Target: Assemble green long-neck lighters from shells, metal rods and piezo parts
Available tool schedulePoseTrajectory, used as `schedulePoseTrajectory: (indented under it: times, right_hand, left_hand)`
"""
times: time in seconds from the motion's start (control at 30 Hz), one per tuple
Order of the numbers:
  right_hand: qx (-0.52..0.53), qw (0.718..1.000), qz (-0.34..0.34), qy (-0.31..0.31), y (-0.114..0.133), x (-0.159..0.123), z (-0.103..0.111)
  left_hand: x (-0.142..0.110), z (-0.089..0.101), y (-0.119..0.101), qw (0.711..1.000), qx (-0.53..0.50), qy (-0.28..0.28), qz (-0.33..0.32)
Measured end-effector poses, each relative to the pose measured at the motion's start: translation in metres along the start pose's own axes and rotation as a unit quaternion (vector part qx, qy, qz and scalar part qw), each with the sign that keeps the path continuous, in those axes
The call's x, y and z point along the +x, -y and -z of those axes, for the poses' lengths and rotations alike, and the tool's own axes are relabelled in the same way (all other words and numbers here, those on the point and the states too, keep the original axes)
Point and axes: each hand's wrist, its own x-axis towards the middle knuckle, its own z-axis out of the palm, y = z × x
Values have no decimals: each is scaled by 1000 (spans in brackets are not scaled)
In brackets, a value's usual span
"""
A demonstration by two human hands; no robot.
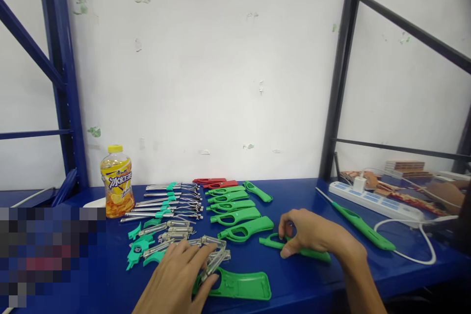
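My left hand (176,277) lies over a clear plastic lighter body (217,259), its fingers closed on the piece, which rests on a flat green plastic shell (243,285). My right hand (312,235) curls round a green handle piece (294,249) lying on the blue table (301,196). Beyond the hands lies a row of several green handle shells (235,208), with red ones (215,182) at the far end. To the left are several metal tubes with teal triggers (165,203) and several clear lighter bodies (172,230).
A yellow-capped drink bottle (117,181) stands at the back left. One assembled long green lighter (362,228) lies at the right beside a white power strip (371,199) and its cable (423,250). Blue shelf posts (61,73) and a white wall stand behind.
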Motion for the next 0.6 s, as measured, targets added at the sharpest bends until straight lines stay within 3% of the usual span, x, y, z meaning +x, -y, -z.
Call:
schedulePoseTrajectory:
  times: [0.1, 0.2, 0.47, 0.6]
  right_hand:
    - [2, 1000, 12, 7, 2, 2, 0]
    - [2, 999, 40, 7, 7, -2, 2]
    - [-5, 996, 87, -13, 18, -22, 7]
    - [1, 992, 126, -13, 36, -40, 10]
  left_hand:
    - [4, -11, 1, 999, -40, 2, 21]
    - [5, -12, 8, 998, -47, -35, 22]
    - [-6, 36, 41, 996, 16, -93, 10]
    - [-23, 36, 50, 998, 31, -57, 25]
